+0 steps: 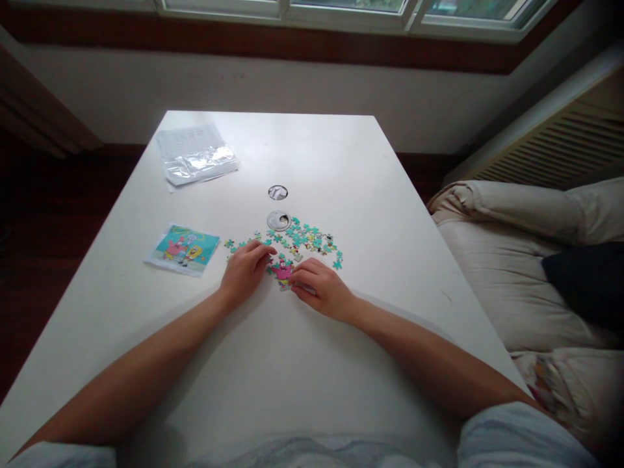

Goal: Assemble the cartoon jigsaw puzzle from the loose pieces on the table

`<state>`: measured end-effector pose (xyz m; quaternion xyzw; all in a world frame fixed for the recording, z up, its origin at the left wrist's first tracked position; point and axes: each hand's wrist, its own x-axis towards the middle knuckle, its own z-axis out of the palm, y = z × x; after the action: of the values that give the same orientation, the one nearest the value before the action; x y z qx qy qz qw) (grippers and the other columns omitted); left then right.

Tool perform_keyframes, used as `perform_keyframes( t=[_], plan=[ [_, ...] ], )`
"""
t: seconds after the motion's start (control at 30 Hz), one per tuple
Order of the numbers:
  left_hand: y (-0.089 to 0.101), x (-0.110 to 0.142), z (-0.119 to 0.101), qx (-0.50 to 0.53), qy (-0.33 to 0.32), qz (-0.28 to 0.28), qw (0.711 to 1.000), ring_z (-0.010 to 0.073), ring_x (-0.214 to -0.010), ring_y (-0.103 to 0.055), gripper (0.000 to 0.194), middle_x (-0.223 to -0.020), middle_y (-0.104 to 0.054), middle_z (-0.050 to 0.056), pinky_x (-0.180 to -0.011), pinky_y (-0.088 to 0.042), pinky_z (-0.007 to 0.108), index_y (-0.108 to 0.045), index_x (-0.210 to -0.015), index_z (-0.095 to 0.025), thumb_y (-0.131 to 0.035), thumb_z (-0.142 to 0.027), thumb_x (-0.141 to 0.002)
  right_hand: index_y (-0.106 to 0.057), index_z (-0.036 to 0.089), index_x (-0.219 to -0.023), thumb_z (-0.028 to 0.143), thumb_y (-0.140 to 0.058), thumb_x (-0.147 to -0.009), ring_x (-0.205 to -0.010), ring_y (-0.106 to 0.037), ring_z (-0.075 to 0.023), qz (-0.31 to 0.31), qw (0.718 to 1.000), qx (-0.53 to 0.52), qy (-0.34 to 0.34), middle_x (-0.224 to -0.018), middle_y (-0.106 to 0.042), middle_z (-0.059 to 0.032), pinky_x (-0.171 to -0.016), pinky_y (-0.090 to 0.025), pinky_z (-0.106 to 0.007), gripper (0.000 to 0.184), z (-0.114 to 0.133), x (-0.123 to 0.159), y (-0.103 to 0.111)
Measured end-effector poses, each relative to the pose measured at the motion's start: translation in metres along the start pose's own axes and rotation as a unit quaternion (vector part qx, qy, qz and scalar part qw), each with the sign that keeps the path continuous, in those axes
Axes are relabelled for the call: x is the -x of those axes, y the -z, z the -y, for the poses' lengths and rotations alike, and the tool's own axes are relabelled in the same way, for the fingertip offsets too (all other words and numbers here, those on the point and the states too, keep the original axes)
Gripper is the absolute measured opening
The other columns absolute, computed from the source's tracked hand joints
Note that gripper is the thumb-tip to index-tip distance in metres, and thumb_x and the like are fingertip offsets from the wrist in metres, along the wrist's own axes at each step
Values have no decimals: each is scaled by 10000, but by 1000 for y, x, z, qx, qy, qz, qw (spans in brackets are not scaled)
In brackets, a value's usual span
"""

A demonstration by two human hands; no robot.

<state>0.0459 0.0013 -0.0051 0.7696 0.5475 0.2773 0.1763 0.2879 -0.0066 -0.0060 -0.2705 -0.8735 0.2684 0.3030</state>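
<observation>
- At your far left, a brown curtain (46, 104) hangs beside the wall.
- On the smooth white table (365, 162) before you lies a flat, rectangular picture sheet (184, 249), turquoise with pink and yellow cartoon figures, well apart from your hands.
- Beyond that sheet, near the table's left edge, you have a clear, shiny plastic sleeve (197, 155) with white paper showing through.
- Your left hand (247, 270) rests low over the table, its fingers bent and its grip narrow; you cannot tell from here whether a piece sits between the fingertips.
- Farther off, near the middle, are a round opening (277, 192) in the tabletop and, nearer you, a grey ring-shaped disc (273, 221) with a hole.
- Between your two hands lies a small joined puzzle section (283, 270), pink with some green and yellow, flat on the table.
- Loose turquoise cardboard puzzle pieces (312, 236) spread in an arc just beyond your hands, some with dark or yellow patches.
- Your right hand (319, 286) is curled with fingertips at the section's right edge; whether it pinches anything is hidden.
- Past the table's right side stands a padded beige sofa (487, 279) bearing a dark cushion (587, 283).
</observation>
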Motion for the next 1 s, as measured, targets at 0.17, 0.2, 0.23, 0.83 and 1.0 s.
perform_keyframes(
  t=[0.17,0.2,0.23,0.83,1.0],
  plan=[
    [0,0,-1,73,5,-29,997,173,-897,-648,240,-1014,-665,48,-807,-492,295,-729,-1084,-231,-496,-230,-1028,-657,241,-1052,200,-609,-986,-1003,-622,-227,-6,1000,5,15,-1053,-713,-75,-900,-527,-401,92,0,-1,1],
    [1,1,-2,78,7,-32,996,169,-891,-651,238,-1015,-663,46,-804,-494,291,-729,-1088,-231,-499,-226,-1026,-658,242,-1046,198,-607,-986,-1005,-622,-227,-11,1000,2,15,-1052,-713,-74,-903,-527,-403,90,0,0,1],
    [1,1,-3,82,9,-33,996,164,-881,-653,237,-1014,-660,44,-800,-495,288,-730,-1091,-233,-503,-221,-1025,-658,243,-1041,193,-606,-985,-1008,-623,-227,-16,1000,-1,14,-1050,-713,-73,-905,-527,-404,91,-1,0,1],
    [-10,31,-46,238,99,20,966,120,-672,-627,132,-903,-685,9,-595,-511,234,-630,-1077,-241,-573,-308,-978,-697,243,-963,309,-648,-988,-918,-637,-215,-77,996,-28,-34,-932,-702,-63,-858,-526,-391,86,-3,2,0],
    [-11,35,-48,199,81,23,976,120,-687,-611,66,-868,-688,-6,-611,-499,226,-616,-1004,-239,-571,-265,-964,-704,237,-927,322,-635,-1000,-876,-634,-198,-81,994,-52,-49,-895,-691,-56,-814,-526,-360,132,-2,2,-3]
  ],
)
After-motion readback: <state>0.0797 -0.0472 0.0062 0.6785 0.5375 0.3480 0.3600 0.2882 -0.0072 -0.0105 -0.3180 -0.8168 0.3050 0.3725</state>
